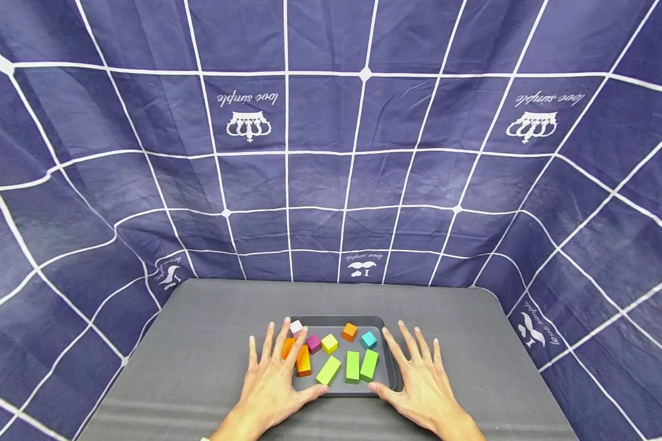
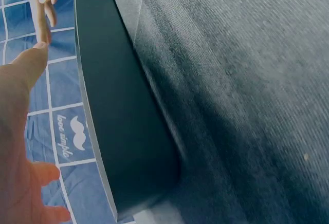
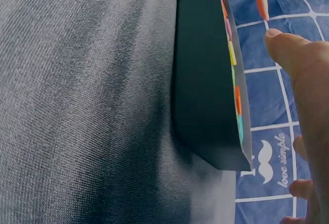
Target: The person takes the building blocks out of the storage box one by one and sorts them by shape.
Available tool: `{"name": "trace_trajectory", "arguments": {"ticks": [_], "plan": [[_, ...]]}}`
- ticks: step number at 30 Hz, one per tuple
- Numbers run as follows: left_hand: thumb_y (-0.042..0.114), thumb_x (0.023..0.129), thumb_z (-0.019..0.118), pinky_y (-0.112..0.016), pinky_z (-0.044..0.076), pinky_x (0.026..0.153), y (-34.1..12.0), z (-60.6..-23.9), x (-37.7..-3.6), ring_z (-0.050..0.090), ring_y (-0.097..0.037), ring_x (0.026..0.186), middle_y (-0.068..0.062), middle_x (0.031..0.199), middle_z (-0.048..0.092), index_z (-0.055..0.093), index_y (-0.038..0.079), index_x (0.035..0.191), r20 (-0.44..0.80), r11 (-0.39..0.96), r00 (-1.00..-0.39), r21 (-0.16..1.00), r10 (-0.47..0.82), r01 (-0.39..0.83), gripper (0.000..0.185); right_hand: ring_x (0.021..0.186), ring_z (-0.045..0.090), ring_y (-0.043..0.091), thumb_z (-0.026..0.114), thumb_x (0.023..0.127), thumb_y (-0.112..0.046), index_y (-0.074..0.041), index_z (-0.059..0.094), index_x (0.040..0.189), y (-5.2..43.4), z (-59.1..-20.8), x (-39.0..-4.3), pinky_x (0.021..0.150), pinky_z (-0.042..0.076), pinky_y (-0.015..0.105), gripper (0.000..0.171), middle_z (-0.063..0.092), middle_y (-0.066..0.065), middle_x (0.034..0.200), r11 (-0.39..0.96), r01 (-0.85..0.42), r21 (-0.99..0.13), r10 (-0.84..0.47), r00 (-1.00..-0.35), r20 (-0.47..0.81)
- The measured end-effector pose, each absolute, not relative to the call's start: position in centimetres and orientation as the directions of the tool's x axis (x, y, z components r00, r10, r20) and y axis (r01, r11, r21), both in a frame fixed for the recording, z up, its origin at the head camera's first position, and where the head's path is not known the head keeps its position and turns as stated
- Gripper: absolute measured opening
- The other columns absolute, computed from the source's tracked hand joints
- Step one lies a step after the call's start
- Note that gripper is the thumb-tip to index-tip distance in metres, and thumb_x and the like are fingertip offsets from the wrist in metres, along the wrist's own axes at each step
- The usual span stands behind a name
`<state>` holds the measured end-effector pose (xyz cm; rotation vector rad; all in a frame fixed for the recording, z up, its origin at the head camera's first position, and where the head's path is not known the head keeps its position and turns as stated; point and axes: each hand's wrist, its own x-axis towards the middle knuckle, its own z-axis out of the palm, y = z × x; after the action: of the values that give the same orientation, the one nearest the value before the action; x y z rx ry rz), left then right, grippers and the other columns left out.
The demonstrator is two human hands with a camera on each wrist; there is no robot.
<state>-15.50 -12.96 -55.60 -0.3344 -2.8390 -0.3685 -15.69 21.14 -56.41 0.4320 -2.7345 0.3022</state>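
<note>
A dark grey tray holds several coloured blocks. Among them are a white block, a purple cube, a yellow cube, an orange cube and a blue cube. Longer green blocks lie nearer the front, and a long orange block lies at the left. With fingers spread, my left hand hovers over the tray's left end and partly hides blocks there. My right hand spreads likewise by the right end. Both wrist views show the hands above the tray wall, holding nothing.
The tray stands on a grey cloth-covered table. Blue curtains with white grid lines enclose the back and both sides. Folds of grey cloth run along the tray's near side.
</note>
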Motion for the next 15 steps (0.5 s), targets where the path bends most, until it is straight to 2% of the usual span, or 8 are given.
{"name": "trace_trajectory", "arguments": {"ticks": [6,15], "plan": [[0.093,0.082,0.081,-0.086,0.023,0.136,-12.5,-55.4,-15.8,0.032,-0.049,0.178,-0.012,0.191,0.036,0.05,0.031,0.178,0.267,0.934,-0.938,0.219,0.222,0.284,0.119,0.164,0.054,0.052,0.077,0.09,-0.091,-0.034,0.044,0.181,21.2,-56.7,-16.2,0.126,0.04,0.086,0.112,0.049,0.013,0.184,0.923,-0.349,-0.16,-0.275,-0.892,0.359],[0.085,0.084,0.087,-0.083,0.036,0.132,-12.1,-55.4,-16.7,0.045,-0.047,0.171,-0.013,0.185,0.047,0.054,0.029,0.175,0.334,0.902,-0.883,0.167,0.328,0.398,0.112,0.162,0.055,0.054,0.076,0.091,-0.09,-0.026,0.051,0.178,21.6,-57.6,-17.3,0.125,0.043,0.084,0.11,0.051,0.014,0.183,0.898,-0.408,-0.165,-0.335,-0.876,0.347]]}}
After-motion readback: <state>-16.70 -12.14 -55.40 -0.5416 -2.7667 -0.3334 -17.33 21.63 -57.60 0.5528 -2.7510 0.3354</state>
